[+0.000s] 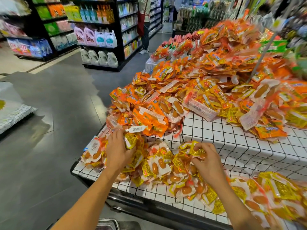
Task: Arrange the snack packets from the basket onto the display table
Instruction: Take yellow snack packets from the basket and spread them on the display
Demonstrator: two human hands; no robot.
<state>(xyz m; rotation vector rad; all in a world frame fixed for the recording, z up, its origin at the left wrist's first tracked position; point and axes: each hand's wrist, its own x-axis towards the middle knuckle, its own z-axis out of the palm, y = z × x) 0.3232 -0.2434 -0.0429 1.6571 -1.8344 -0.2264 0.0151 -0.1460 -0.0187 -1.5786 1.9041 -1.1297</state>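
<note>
Yellow snack packets (159, 165) with sausage pieces lie heaped on the lower step of the display table (216, 135), which is covered in a white cloth with a black grid. My left hand (118, 151) grips a yellow packet (130, 139) at the left of this heap. My right hand (206, 161) pinches another yellow packet (193, 149) just above the heap. A big mound of orange packets (207, 77) fills the upper step. The basket is mostly out of view; only a metal edge (108, 223) shows at the bottom.
Grey floor aisle lies to the left. Black shelves (99, 34) with detergent bottles stand behind it. A person (144, 25) stands at the far end of the aisle. A slanted metal pole (264, 48) rises from the orange mound. A white bag (11, 110) sits at the left.
</note>
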